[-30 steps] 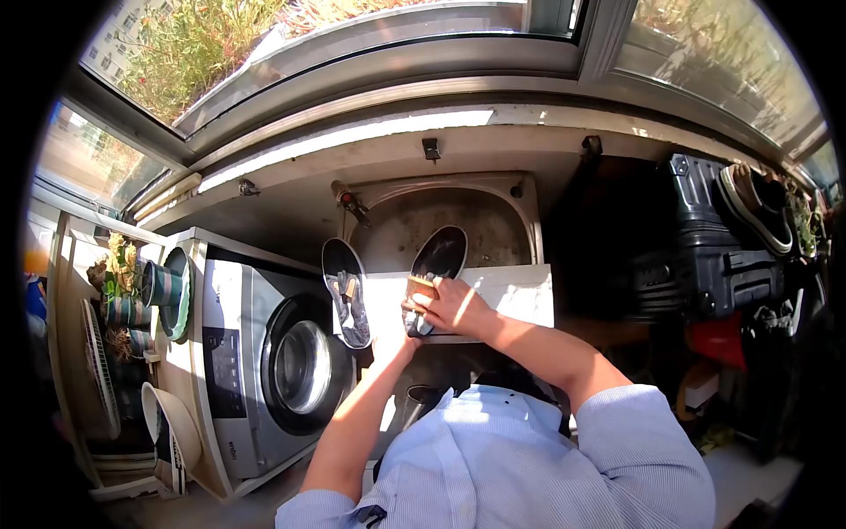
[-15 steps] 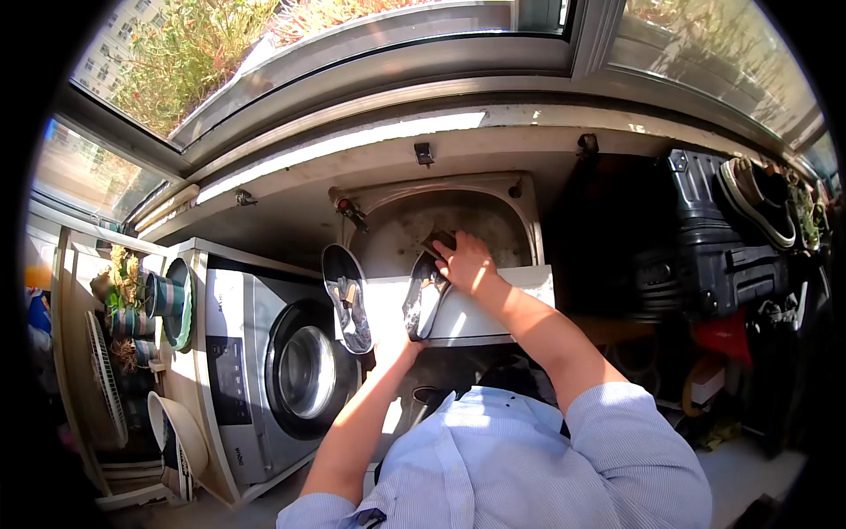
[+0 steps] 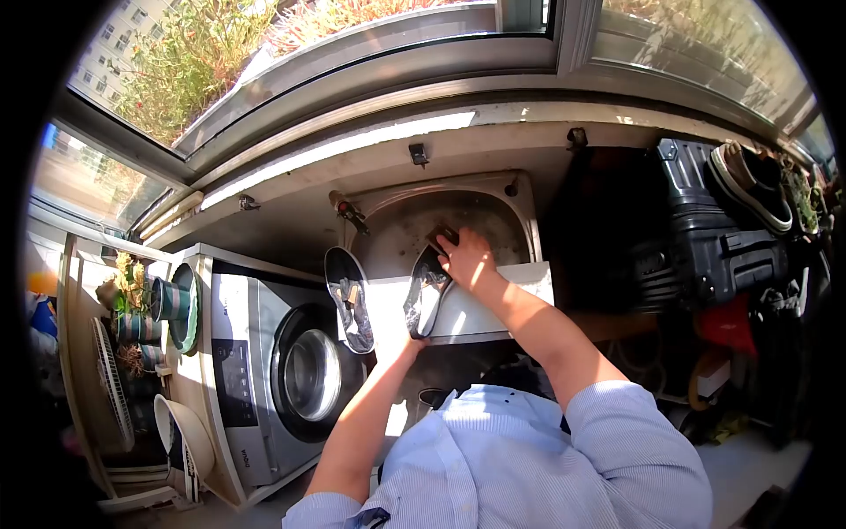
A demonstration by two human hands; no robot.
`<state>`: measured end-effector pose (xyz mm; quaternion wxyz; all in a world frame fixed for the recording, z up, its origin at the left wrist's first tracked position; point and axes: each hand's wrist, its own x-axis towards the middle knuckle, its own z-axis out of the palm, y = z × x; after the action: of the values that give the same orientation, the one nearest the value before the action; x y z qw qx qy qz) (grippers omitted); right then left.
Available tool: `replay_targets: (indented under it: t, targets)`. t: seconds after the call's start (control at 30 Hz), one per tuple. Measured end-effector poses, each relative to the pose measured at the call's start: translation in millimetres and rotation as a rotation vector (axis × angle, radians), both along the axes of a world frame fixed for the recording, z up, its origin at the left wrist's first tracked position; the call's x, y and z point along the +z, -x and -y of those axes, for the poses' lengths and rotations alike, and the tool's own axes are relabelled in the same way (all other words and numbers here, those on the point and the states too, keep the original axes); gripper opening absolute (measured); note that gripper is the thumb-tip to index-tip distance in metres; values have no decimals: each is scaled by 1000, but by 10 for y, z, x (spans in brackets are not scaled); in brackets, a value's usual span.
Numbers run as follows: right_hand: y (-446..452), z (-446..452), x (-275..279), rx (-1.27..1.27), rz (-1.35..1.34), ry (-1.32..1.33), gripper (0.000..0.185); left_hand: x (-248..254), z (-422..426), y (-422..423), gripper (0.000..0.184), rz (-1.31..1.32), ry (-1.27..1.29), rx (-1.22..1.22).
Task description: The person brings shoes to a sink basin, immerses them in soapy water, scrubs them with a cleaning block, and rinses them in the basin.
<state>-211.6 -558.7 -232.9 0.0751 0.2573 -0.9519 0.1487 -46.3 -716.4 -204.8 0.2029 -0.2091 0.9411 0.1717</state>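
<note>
A dark shoe with a white edge (image 3: 426,295) lies across the front ledge of the sink (image 3: 493,304), its toe toward the basin. At its heel end is my left hand (image 3: 403,347), closed on it, though the fingers are mostly hidden under the shoe. My right hand (image 3: 471,258) grips a small brown brush (image 3: 444,236) against the toe; its bristles cannot be made out. To the left, the matching shoe (image 3: 349,300) rests on the ledge's left end, sole edge pale, touched by neither hand.
A dark tap (image 3: 351,212) stands at the basin's back left corner. On the left is a washing machine (image 3: 308,375) beside shelves with potted plants (image 3: 132,300). Black suitcases (image 3: 718,256) with a shoe (image 3: 751,185) on top fill the right. A window frame (image 3: 379,75) runs behind.
The brush and my right hand have shifted slightly along the shoe's toe. My left hand stays at the heel. The whole view has turned a little.
</note>
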Motion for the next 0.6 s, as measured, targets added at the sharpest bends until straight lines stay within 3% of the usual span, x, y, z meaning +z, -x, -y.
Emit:
replay_targets:
  t: [0.07, 0.13, 0.17, 0.23, 0.3, 0.33, 0.4, 0.47, 0.53, 0.6]
  targets:
    - [-119, -54, 42, -27, -1, -28, 46, 33, 3, 3, 81, 32, -45, -27]
    - [-271, -140, 84, -117, 86, 445, 49, 58, -1, -16, 81, -2, -34, -72]
    - [-306, -219, 104, -136, 221, 568, 51, -30, 58, -64, 80, -129, 26, -213]
    - [-445, -342, 167, -199, 286, 581, 51, 114, 115, -82, 78, -261, 87, -355]
    - [-567, -448, 176, -274, 368, 581, 52, 374, 182, -43, 54, -136, 6, -625]
    - [-603, -486, 175, -272, 362, 583, 52, 514, 153, 29, 54, -143, 9, -626]
    - [-667, -547, 173, -260, 362, 554, 53, 716, 82, 157, 47, 173, -291, -134]
    - [-722, -606, 178, -253, 386, 578, 54, 593, 62, 190, 43, 15, -278, -248]
    - [-758, -671, 257, -247, 413, 599, 56, 541, -46, 232, 37, -186, -90, -439]
    - [-799, -744, 351, -252, 423, 543, 58, 520, -57, 305, 34, -131, -125, -509]
